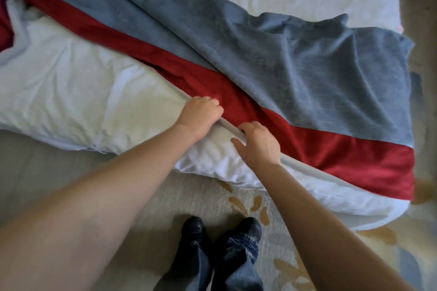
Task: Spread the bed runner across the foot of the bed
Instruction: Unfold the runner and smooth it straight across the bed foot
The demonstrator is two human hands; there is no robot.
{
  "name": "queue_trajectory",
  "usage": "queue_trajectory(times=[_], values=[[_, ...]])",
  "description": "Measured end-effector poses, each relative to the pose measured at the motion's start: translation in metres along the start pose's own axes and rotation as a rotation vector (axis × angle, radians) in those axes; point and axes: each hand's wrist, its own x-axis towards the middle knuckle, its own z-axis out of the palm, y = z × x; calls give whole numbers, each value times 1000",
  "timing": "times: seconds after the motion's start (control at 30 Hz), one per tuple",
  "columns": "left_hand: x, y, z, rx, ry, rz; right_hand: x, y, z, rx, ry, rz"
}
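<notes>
One head-worn camera looks steeply down and a little forward from a person standing at the edge of the bed (71, 78). The bed slants across the upper two thirds of the frame, with the runner (260, 54) crossing it from upper left to the right edge. The floor (47, 160) fills the lower third. The shoes (194, 227) sit at bottom centre, almost under the lens. Both arms stretch up from the bottom corners, and the left hand (201, 116) and right hand (257, 142) lie close together near mid-frame.

Bare forearms (123, 186), blue jeans (238, 260), black shoes (194, 226)
</notes>
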Motion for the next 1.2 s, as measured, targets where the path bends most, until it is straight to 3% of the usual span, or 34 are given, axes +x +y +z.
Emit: queue_trajectory(times=[0.23, 0.37, 0.6, 0.77, 0.97, 1.2], values=[[-31, -16, 22, -115, 67, -48, 5, -40, 35, 5, 64, 170], [-56, -13, 34, -115, 99, -17, -16, -41, 41, 15, 58, 67], [-61, -30, 18, -103, 81, 191, -17, -40, 17, -133, 26, -174], [-12, -33, -33, -84, 222, 143, 36, -20, -43, -244, 127, -318], [80, -4, -80, -85, 282, 97, 101, 37, -106, -290, 198, -239], [195, 56, -84, -110, 275, 112, 154, 137, -133, -283, 158, -186]])
